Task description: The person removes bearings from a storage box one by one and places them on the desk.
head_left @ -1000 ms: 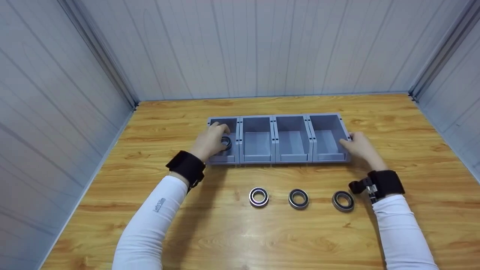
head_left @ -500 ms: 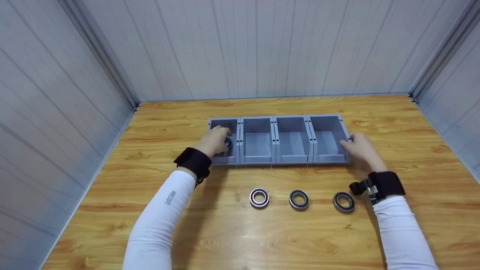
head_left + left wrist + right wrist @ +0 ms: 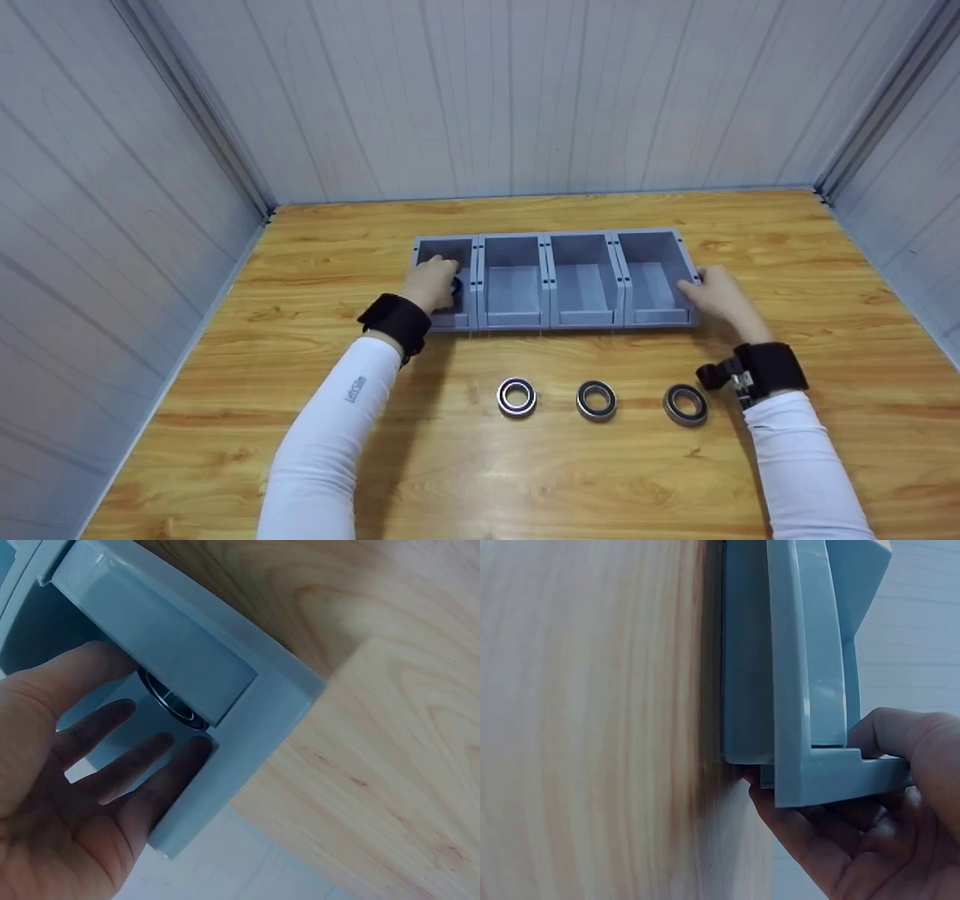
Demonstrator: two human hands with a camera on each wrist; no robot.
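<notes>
My left hand point(image 3: 430, 284) reaches into the leftmost of several joined grey storage bins. Inside that bin a dark-rimmed ball bearing point(image 3: 174, 701) shows between the thumb and fingers, partly covered by the bin's front lip point(image 3: 157, 637). In the left wrist view the fingers are spread, with gaps between the fingertips and the bearing. At the other end, my right hand point(image 3: 718, 295) grips the side wall of the rightmost bin point(image 3: 660, 316), thumb on the inside and fingers underneath and outside, as the right wrist view point(image 3: 900, 795) shows.
In front of the bins three bearings lie in a row on the wooden table: a left one point(image 3: 517, 411), a middle one point(image 3: 597, 415) and a right one point(image 3: 685, 420) near the right wrist's camera point(image 3: 724, 373). Pale panel walls point(image 3: 480, 97) enclose the back and sides.
My left hand has moved slightly right and lower into the leftmost bin, and the bearing has gone down with it. The right hand has kept its hold on the rightmost bin.
</notes>
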